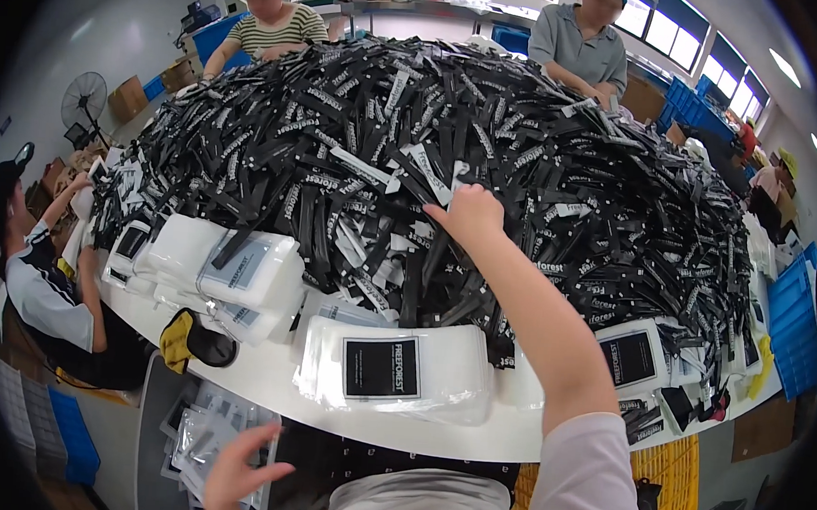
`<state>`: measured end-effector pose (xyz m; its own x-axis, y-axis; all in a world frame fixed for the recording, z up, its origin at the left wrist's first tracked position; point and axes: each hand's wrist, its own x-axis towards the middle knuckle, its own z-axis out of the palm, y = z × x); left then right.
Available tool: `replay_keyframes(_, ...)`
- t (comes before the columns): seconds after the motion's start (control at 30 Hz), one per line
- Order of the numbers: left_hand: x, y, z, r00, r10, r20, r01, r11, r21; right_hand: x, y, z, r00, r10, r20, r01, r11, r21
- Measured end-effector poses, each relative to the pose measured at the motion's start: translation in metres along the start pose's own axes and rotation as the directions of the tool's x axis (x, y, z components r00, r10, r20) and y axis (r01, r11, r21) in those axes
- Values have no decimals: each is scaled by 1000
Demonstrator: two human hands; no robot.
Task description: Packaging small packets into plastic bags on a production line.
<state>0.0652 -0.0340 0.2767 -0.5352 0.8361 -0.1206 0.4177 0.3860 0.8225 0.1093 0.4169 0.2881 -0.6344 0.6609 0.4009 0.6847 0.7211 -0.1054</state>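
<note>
My right hand (476, 213) reaches into the front of a large heap of slim black and white stick sachets (360, 128). Its fingertips are partly hidden against the heap, so whether they pinch a sachet cannot be told. Beside the thumb lies a white printed sachet (430, 176). Low in the picture, my left hand (241, 471) holds nothing, thumb and fingers apart. It is over a grey bin (151, 408) of filled clear pouches (208, 435). Between my arms, a stack of flat plastic pouches (444, 374) with black printed panels rests on the white table (440, 437).
More pouch stacks lie left (180, 250) and right (628, 353). A black and yellow cloth item (196, 341) sits at the table's edge. Across the heap are two co-workers, with another person at the left. A yellow crate (667, 476) stands below, and a blue crate (793, 323) at right.
</note>
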Motion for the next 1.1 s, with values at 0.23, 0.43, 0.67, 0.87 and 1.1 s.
replay_keyframes(0.23,93,64,86,822,569,26,-558,795,238,35,28,8,847,98,523,-354,837,417)
replay_keyframes(0.43,116,43,129,741,658,134,-665,691,284,12,64,-45,734,143,664,-659,387,645)
replay_keyframes(0.67,114,49,121,702,703,-116,-674,708,210,-51,129,-92,790,209,576,-611,192,768)
replay_keyframes(0.87,97,47,131,650,741,-170,-667,663,339,-177,93,-86,822,566,-62,80,-8,997)
replay_keyframes(1.1,89,55,152,629,772,-88,-711,618,337,-319,15,-32,800,595,83,-157,75,985)
